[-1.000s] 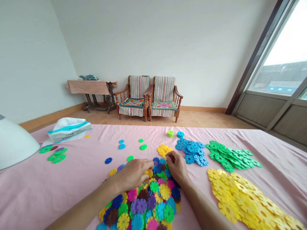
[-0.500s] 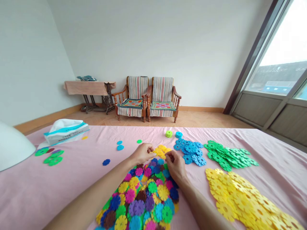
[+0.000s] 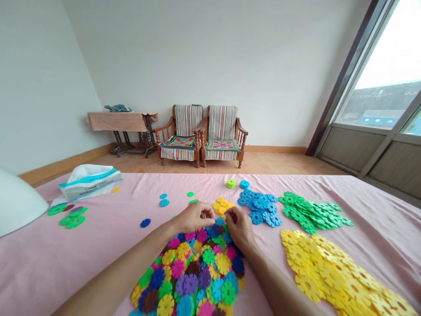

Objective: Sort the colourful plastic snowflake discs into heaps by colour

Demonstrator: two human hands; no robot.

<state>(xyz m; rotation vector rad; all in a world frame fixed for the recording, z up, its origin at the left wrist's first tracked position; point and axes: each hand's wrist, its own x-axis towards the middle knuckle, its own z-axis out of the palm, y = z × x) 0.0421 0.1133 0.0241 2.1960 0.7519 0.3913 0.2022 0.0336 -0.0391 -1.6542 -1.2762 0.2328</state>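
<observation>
A mixed heap of flower-shaped plastic discs (image 3: 189,272) in many colours lies on the pink cloth in front of me. Over its far left edge is my left hand (image 3: 196,217), thumb and fingers pinched together; whatever they may hold is hidden. Across from it, at the heap's far right edge, my right hand (image 3: 240,227) has its fingers curled into a pinch, and I cannot make out anything in them. Just beyond both hands sits a small pile of yellow discs (image 3: 222,206). Green discs (image 3: 193,201) show partly behind my left hand.
To the right lie piles of blue discs (image 3: 261,204), green discs (image 3: 312,213) and larger yellow discs (image 3: 335,272). Two small stacks, lime (image 3: 230,184) and blue (image 3: 244,184), stand farther back. A tissue pack (image 3: 92,182) and a white dome-shaped object (image 3: 19,202) are at left.
My left hand has drawn back toward me from the small yellow pile, uncovering more of it and a green disc behind the hand. My right hand has barely moved.
</observation>
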